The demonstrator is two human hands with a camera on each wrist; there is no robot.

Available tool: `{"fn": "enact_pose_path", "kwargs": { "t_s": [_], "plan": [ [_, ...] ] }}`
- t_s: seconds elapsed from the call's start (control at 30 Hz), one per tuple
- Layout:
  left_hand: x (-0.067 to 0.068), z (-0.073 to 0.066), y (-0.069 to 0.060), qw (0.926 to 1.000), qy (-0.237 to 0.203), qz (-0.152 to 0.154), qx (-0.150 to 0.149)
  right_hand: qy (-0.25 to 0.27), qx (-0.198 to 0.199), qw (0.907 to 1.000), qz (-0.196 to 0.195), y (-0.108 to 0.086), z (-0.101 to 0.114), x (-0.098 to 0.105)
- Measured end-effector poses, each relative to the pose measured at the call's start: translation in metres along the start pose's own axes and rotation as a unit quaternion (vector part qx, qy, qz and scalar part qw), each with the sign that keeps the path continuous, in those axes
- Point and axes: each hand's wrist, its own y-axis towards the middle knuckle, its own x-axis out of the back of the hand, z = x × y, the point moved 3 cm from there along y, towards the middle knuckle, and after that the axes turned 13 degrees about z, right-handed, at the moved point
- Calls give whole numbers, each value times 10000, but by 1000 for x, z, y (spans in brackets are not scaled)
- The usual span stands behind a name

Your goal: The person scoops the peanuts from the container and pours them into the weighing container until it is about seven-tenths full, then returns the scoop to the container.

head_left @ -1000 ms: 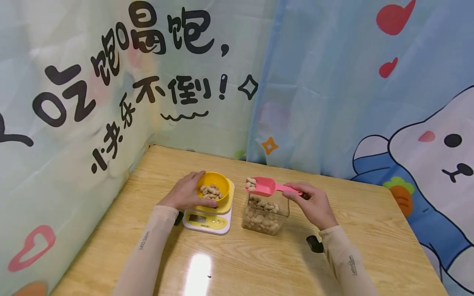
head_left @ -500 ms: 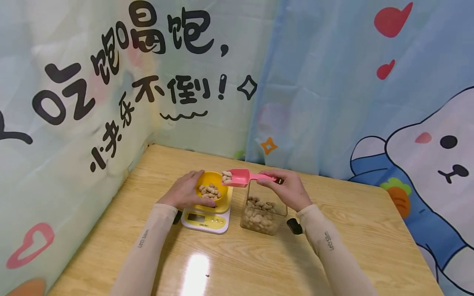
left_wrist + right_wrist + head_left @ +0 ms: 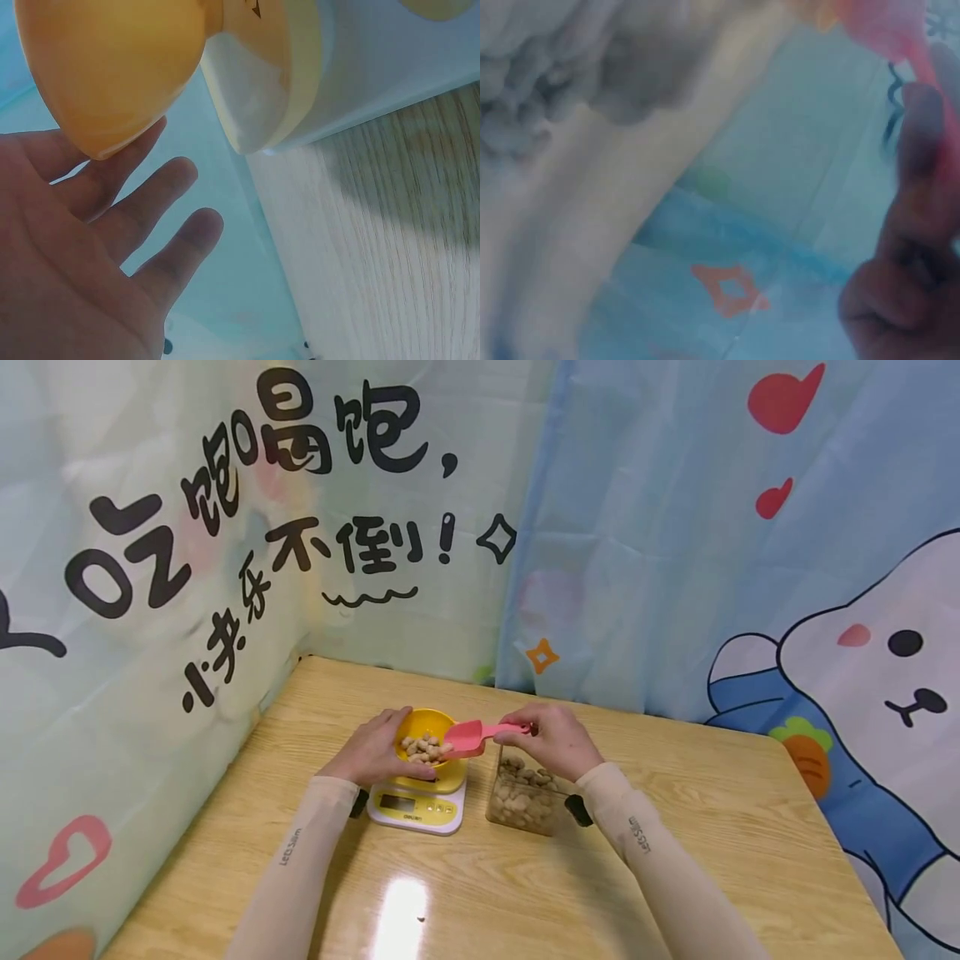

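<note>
Head: our left hand [image 3: 372,750] grips the bowl [image 3: 427,723] on the scale [image 3: 417,811], our right hand [image 3: 553,741] the scoop [image 3: 466,739] at the bowl's peanuts [image 3: 423,748] | Left wrist: our fingers [image 3: 150,202] spread, touching the bowl | Right wrist: we grip the scoop, blurred

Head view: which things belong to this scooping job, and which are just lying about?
In the job:
- pink scoop, held by the right hand
- yellow bowl, held by the left hand
- peanuts
- kitchen scale
- see-through container

Apparently not:
- small dark speck on the table
- printed backdrop
</note>
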Motion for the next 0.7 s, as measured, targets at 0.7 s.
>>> {"fn": "enact_pose_path", "kwargs": {
  "t_s": [0.7],
  "plan": [
    [0,1,-1,10000,-21,-50,-3,-38,103,9998,-146,-11,-3,-8]
  ]
}}
